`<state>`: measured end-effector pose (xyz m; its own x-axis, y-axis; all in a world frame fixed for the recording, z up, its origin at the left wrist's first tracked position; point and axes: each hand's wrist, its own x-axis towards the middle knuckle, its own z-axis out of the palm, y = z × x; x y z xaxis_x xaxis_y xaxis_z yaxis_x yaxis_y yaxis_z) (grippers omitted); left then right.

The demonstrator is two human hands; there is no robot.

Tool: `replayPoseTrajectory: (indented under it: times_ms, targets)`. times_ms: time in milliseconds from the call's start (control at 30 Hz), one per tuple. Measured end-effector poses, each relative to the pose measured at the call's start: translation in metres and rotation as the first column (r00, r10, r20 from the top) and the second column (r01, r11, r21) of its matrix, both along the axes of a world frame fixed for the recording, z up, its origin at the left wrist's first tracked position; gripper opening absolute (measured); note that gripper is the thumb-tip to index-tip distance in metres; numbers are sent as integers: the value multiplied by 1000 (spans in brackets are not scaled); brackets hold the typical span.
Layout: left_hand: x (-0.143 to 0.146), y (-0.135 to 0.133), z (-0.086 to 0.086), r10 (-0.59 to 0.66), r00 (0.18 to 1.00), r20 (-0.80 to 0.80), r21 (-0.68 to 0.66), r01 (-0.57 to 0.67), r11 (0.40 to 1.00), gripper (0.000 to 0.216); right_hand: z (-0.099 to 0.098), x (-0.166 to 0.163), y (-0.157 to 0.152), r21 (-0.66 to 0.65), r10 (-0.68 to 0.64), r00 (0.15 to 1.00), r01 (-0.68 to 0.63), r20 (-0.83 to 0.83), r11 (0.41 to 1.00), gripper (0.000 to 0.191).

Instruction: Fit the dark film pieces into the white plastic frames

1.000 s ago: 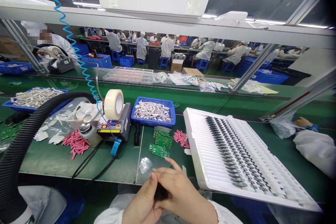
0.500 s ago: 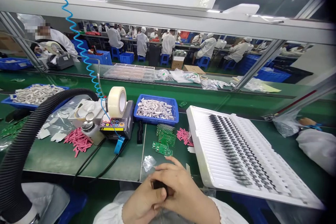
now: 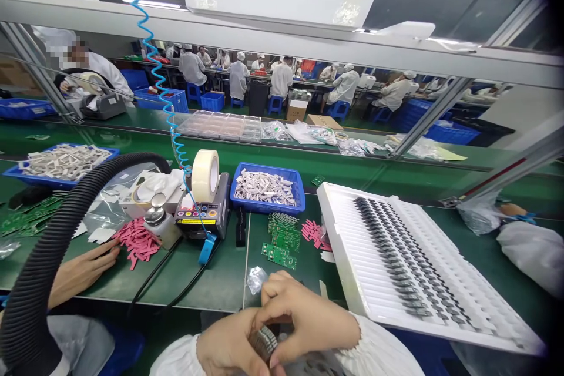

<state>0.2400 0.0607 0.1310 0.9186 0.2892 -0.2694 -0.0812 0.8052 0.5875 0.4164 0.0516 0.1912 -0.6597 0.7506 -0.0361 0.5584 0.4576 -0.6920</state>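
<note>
My left hand [image 3: 231, 341] and my right hand [image 3: 304, 314] meet at the bench's front edge. Between them is a small dark-grey bundle with a row of pale ridged edges [image 3: 267, 341]; its exact kind is unclear, and fingers hide much of it. Both hands are closed around it. Just beyond my fingers lie a crumpled clear plastic piece [image 3: 256, 279] and green circuit boards [image 3: 282, 241]. To the right, a white foam tray [image 3: 348, 264] carries rows of dark, thin parts [image 3: 392, 258].
A co-worker's hand [image 3: 86, 270] touches pink strips [image 3: 136, 238] at left. A tape dispenser [image 3: 205, 211] stands beside a blue bin [image 3: 268, 207] of white pieces. More pink strips [image 3: 315, 234] lie by the tray. A black hose [image 3: 66, 223] arches across the left.
My hands have turned and shifted slightly, exposing the ridged edges of the bundle. A co-worker's hand has come in from the left to the pink strips. The view has shifted slightly.
</note>
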Motion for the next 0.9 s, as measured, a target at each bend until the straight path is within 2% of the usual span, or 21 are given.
replayPoseTrajectory:
  times_ms: [67,133,233,300,367,500,600,733,900]
  targets:
    - [-8,7,-4,60,998,20,2,-60,998,77,-5,-3,8,25,-65,997,64,33,998,32]
    - [-16,14,-9,210,978,-23,21,-209,978,73,-11,-4,22,85,-245,963,236,115,968,26]
    - [-23,22,-20,441,881,-169,31,-443,896,49,-23,-4,51,220,-534,820,492,207,842,22]
    - [-23,23,-27,520,816,-251,-38,-545,837,37,-34,-4,74,283,-634,733,572,246,770,25]
    - [-21,23,-33,552,779,-297,-113,-602,790,31,-46,-6,96,317,-672,678,594,298,740,25]
    - [-15,22,-40,546,772,-325,-199,-620,759,23,-65,-10,130,323,-654,647,569,392,756,25]
    - [-12,20,-44,517,786,-338,-278,-609,743,19,-72,-11,144,331,-639,641,547,426,769,26]
    - [-8,23,-53,451,823,-344,-373,-561,739,12,-74,-13,148,365,-651,623,539,433,759,27]
    - [-4,30,-67,440,839,-320,-407,-541,736,9,-73,-19,146,388,-697,579,580,423,717,28]
